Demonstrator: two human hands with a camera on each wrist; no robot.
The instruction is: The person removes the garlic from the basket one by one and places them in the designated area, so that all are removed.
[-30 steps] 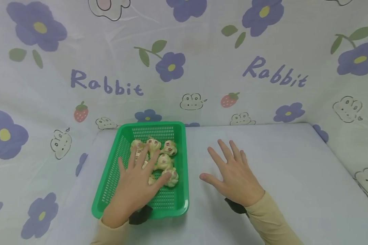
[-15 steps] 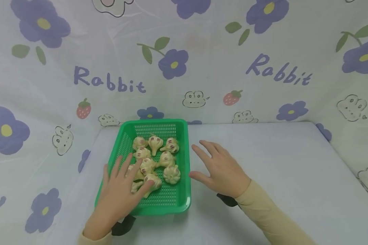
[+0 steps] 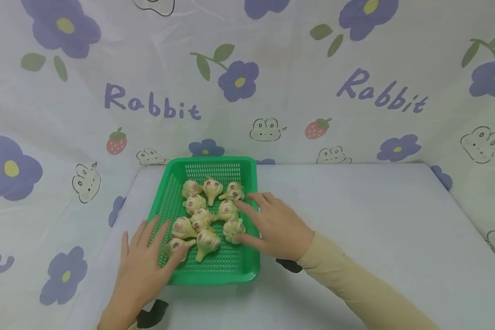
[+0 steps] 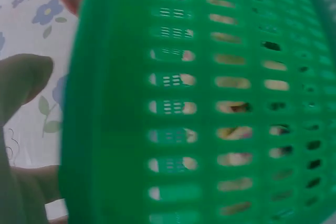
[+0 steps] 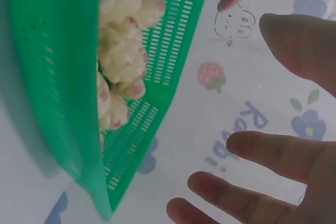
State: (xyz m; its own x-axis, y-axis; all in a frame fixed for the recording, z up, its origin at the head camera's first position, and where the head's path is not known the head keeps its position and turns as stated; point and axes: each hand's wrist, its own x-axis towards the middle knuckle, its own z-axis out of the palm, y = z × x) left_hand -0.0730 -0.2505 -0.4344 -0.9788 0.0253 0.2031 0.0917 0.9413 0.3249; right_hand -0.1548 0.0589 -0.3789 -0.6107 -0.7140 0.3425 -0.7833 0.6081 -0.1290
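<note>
A green plastic basket [image 3: 214, 278] with slotted walls stands on the white table, holding several garlic bulbs [image 3: 207, 242] with purplish patches. My left hand [image 3: 141, 270] is at its near left side, fingers spread and the thumb reaching over the near left corner. In the left wrist view the basket's side wall [image 4: 113, 103] fills most of the picture, with fingers past its rim. Over the right rim hovers my right hand [image 3: 281, 227], its fingers extended above the nearest bulbs. The right wrist view shows its fingers [image 5: 273, 156] spread apart, with nothing between them.
A white cloth backdrop [image 3: 288, 91] with purple flowers, strawberries and rabbit drawings rises behind and beside the table [image 3: 375, 220]. The basket's far end stands close to the backdrop. A dark strap [image 3: 152, 314] shows under the left wrist.
My left hand has drawn back left and down from over the garlic to the basket's left side. My right hand has moved left from the table to the right rim. The bulbs lie uncovered.
</note>
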